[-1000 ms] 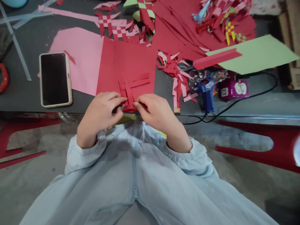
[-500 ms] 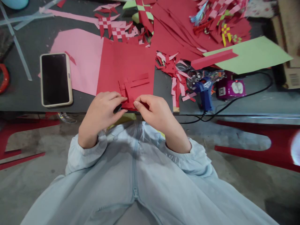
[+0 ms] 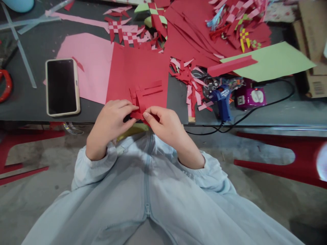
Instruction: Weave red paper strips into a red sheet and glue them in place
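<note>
Red paper strips (image 3: 141, 101), woven or crossed over one another, lie at the table's front edge on a red paper sheet (image 3: 143, 66). My left hand (image 3: 114, 115) grips their left side between thumb and fingers. On the lower right, my right hand (image 3: 163, 122) pinches a strip end between thumb and forefinger. Some strip ends are hidden behind my fingers. A pink paper sheet (image 3: 87, 64) lies partly beneath the red one, to the left.
A phone (image 3: 62, 86) and red-handled scissors (image 3: 5, 85) lie left. Right are a blue glue gun (image 3: 222, 102) with its cord, a purple power socket (image 3: 250, 97), a green sheet (image 3: 276, 63) and woven paper pieces (image 3: 191, 80). A cardboard box (image 3: 315, 51) stands far right.
My right hand has moved slightly down and left, its pinch now lower on the strips. My left hand stays at the left side. The whole view has shifted slightly.
</note>
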The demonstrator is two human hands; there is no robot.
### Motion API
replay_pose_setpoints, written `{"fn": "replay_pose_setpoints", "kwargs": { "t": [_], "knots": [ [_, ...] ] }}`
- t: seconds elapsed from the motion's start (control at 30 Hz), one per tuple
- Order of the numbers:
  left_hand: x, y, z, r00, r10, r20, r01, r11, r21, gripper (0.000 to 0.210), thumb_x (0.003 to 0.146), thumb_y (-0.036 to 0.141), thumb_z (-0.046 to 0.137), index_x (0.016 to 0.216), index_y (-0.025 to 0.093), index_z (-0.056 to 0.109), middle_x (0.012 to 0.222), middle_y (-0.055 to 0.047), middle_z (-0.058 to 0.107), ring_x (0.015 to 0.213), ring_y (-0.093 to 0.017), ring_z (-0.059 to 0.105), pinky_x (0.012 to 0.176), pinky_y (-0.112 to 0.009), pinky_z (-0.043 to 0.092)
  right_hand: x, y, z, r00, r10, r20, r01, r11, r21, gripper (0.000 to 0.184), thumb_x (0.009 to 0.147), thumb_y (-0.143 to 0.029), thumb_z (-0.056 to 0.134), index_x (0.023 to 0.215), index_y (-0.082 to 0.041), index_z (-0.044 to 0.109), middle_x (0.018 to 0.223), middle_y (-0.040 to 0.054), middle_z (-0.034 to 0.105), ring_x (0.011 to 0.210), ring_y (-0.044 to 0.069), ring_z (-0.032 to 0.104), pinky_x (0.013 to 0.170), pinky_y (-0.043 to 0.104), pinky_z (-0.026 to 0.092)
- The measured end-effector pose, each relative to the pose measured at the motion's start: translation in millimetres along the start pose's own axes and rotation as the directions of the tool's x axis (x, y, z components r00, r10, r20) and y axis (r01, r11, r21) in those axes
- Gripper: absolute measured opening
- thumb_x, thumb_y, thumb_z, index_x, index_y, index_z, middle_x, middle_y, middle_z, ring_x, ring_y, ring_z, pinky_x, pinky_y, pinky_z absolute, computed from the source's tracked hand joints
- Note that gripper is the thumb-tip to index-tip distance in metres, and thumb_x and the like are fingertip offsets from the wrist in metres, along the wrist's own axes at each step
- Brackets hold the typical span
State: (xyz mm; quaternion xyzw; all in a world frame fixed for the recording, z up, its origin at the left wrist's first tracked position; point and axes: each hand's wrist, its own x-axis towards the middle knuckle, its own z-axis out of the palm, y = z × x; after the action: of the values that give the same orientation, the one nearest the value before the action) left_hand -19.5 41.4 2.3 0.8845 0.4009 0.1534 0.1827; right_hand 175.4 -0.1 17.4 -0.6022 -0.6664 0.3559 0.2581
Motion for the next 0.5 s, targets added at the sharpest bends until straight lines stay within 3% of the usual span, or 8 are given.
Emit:
{"fn": "replay_pose_setpoints", "kwargs": {
  "t": [0.23, 0.5],
  "knots": [
    [0.6, -0.9, 0.4, 1.000, -0.013, -0.015, 0.012, 0.999, -0.038, 0.031, 0.096, 0.031, 0.049, 0.111, 0.019, 0.073, 0.110, -0.009, 0.075, 0.105, -0.025, 0.069, 0.093, -0.040, 0.052, 4.1, 1.4, -2.0, 0.997, 0.021, -0.068, -0.021, 1.000, -0.001, 0.025, 0.096, -0.037, 0.050, 0.081, -0.020, 0.063, 0.069, 0.0004, 0.061, 0.059, 0.014, 0.046, 0.060, 0.028, 0.034],
    [1.3, 0.0, 1.5, 0.998, -0.028, -0.050, 0.025, 0.997, -0.070, 0.030, 0.095, 0.027, 0.048, 0.107, 0.018, 0.074, 0.105, -0.007, 0.076, 0.099, -0.023, 0.069, 0.089, -0.037, 0.052, 8.2, 0.8, -2.7, 0.998, 0.007, -0.069, -0.010, 0.999, -0.043, 0.021, 0.094, -0.034, 0.055, 0.083, -0.019, 0.067, 0.071, 0.0014, 0.065, 0.058, 0.013, 0.047, 0.061, 0.029, 0.034]
  ]
}}
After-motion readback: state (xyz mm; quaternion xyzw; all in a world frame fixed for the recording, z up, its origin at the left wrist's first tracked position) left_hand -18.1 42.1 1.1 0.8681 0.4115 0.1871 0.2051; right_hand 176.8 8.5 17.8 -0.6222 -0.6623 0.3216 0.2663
